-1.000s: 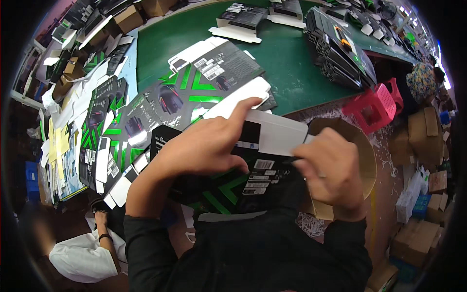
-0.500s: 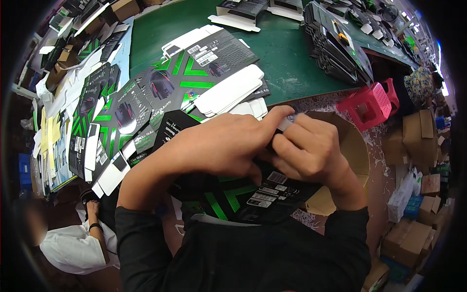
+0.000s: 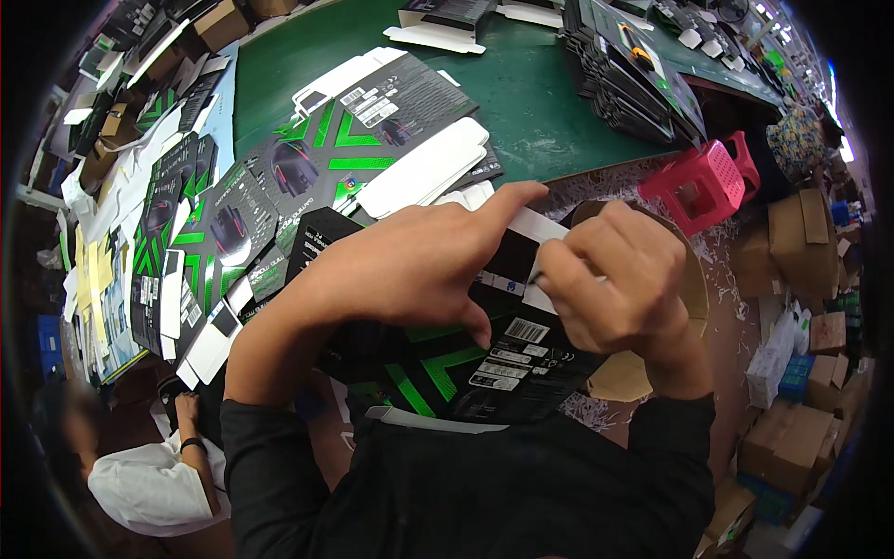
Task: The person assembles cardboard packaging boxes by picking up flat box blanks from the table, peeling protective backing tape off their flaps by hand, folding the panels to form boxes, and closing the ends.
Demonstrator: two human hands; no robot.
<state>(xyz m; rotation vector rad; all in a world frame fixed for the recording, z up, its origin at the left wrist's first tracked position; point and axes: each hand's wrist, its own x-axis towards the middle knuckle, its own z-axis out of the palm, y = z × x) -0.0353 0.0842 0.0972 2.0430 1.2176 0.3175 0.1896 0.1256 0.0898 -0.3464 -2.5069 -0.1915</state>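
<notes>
I hold a flat black and green printed carton (image 3: 466, 363) close to my chest. My left hand (image 3: 400, 265) lies over its upper part, fingers spread, with the index finger stretched along a white flap (image 3: 540, 225). My right hand (image 3: 619, 279) is closed on the white flap's end at the carton's right side, fingers curled over it. Much of the carton is hidden under both hands.
More flat black and green cartons (image 3: 307, 177) lie fanned over the green table (image 3: 531, 112). A stack of dark cartons (image 3: 633, 74) sits at the back right. A pink plastic stool (image 3: 703, 182), cardboard boxes (image 3: 801, 242) and a person in white (image 3: 149, 475) are around.
My right hand moved left from the carton's right edge to meet my left hand and closed on the white flap. The carton has come closer to me.
</notes>
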